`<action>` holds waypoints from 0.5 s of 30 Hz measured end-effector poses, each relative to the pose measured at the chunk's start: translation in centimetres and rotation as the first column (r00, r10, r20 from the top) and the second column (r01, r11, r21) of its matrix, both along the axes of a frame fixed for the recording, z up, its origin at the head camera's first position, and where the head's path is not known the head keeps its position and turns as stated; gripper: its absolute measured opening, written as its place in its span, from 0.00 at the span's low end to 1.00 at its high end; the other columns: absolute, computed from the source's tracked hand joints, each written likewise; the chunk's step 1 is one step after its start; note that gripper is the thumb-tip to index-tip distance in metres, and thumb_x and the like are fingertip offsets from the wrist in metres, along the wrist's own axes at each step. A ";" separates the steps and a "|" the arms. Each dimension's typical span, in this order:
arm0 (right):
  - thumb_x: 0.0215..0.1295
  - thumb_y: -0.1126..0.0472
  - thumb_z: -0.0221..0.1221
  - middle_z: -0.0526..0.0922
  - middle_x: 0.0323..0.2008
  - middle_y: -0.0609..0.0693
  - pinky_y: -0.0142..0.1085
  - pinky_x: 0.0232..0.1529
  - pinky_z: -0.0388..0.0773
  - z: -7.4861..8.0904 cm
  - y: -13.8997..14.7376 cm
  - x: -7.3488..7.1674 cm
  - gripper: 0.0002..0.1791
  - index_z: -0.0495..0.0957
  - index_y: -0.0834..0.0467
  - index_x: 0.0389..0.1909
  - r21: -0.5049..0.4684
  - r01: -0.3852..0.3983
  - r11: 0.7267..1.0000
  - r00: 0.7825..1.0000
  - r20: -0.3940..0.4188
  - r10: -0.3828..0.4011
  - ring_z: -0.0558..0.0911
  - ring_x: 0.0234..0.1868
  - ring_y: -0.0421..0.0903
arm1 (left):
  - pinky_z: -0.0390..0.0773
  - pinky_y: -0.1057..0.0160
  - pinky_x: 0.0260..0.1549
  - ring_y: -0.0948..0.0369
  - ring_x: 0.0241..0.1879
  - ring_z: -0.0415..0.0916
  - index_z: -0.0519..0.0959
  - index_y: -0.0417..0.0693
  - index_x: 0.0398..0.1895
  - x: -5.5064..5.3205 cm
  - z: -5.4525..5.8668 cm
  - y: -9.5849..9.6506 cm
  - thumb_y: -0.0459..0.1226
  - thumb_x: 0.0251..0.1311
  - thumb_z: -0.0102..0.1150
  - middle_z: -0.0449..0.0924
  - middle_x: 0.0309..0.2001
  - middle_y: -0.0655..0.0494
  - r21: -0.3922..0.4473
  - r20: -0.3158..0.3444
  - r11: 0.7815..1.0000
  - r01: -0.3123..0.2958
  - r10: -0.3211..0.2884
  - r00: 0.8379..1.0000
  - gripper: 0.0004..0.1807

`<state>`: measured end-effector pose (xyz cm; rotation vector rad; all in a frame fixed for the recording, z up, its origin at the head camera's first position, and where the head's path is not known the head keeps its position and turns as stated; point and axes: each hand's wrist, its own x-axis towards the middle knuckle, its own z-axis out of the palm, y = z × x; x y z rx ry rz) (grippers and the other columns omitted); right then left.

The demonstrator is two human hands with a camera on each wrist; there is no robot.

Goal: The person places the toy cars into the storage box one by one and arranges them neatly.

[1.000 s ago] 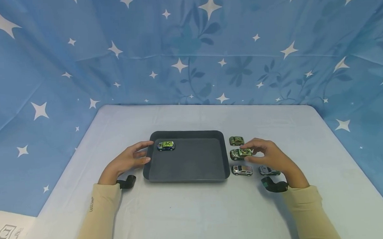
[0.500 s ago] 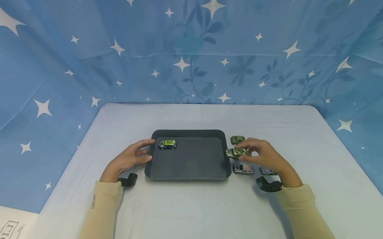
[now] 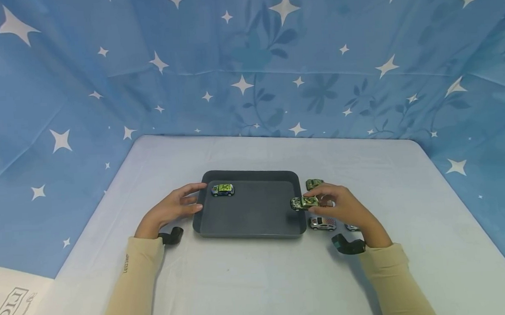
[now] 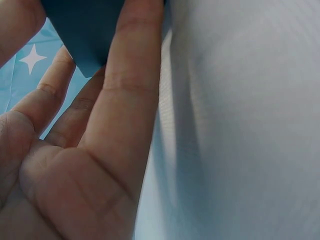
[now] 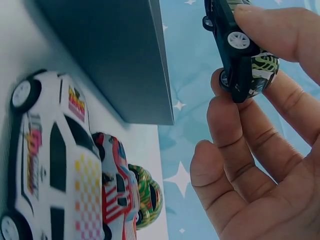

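My right hand pinches a camouflage toy car and holds it lifted over the right rim of the dark grey tray. In the right wrist view the same car sits between thumb and fingers. My left hand rests with straight fingers against the tray's left wall. A green and blue toy car stands inside the tray at its far left corner. On the table right of the tray are a green car, a white car and another, mostly hidden behind my right hand.
The white table is ringed by a blue star-patterned cloth backdrop. Black wrist straps show at both wrists. A white sheet with printed letters lies at the lower left, off the table.
My right hand lifted the camouflage car from the row of cars and carried it left to the tray's right rim. The left hand stayed at the tray.
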<state>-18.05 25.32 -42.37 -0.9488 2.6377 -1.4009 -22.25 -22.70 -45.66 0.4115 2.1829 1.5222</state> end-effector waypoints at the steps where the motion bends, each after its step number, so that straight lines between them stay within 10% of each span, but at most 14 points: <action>1: 0.64 0.76 0.71 0.85 0.46 0.57 0.35 0.34 0.79 0.0 -0.1 0.0 0.19 0.86 0.68 0.56 -0.003 -0.002 1.000 1.000 -0.001 0.002 0.80 0.34 0.40 | 0.63 0.30 0.73 0.28 0.82 0.46 0.58 0.37 0.85 0.0 0.0 0.0 0.32 0.76 0.64 0.42 0.87 0.33 0.000 0.001 1.000 0.000 0.000 1.000 0.40; 15: 0.65 0.75 0.72 0.84 0.42 0.52 0.34 0.32 0.78 0.1 -1.8 0.1 0.18 0.87 0.68 0.55 -0.008 -0.005 1.000 1.000 0.001 0.005 0.77 0.33 0.40 | 0.64 0.31 0.73 0.27 0.82 0.47 0.58 0.38 0.85 0.0 0.3 0.1 0.32 0.76 0.63 0.43 0.86 0.33 -0.012 0.002 1.000 -0.007 0.008 1.000 0.39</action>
